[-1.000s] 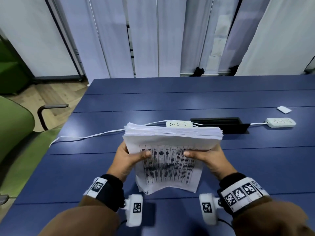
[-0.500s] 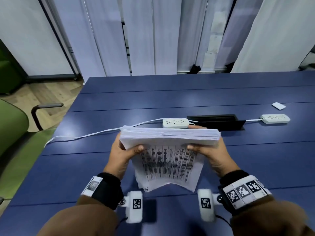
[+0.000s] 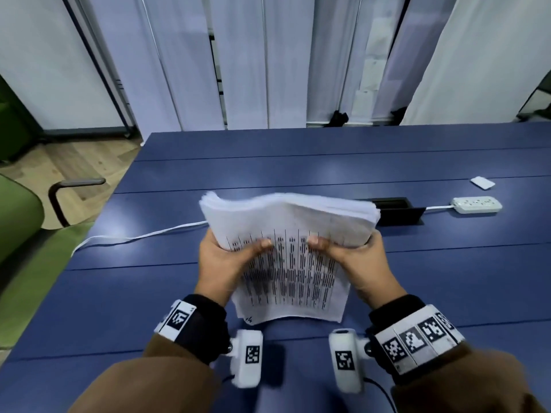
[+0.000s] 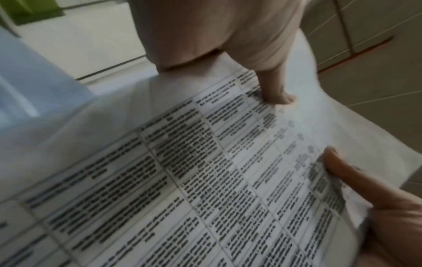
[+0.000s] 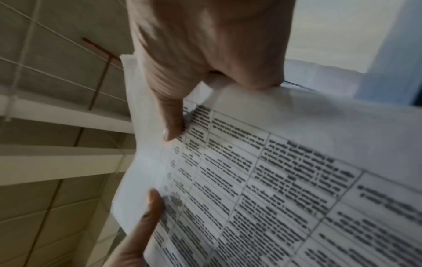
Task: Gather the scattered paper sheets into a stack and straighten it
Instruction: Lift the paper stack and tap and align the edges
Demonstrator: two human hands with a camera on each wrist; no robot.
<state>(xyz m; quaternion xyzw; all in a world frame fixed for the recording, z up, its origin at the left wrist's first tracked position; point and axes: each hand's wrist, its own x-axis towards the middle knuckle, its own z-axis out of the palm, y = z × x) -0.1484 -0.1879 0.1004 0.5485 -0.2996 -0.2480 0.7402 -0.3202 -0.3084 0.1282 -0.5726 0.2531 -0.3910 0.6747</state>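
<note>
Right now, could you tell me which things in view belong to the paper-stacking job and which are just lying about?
Part of the job:
- paper stack
- left hand and right hand, both gripping it

Just lying about:
- power strip and white cable
- small white card
- black cable tray
- green chair

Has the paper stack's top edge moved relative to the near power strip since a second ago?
Yes. The paper stack has tipped away from the person; its top edge now hides the near power strip, previously visible just beyond it.

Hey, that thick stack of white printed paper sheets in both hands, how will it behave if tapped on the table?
The thick stack of white printed paper sheets looks floppy: its top edge bows. Sheets probably slide, since the edges fan unevenly. Both the left hand and right hand grip it, suggesting some weight.
</note>
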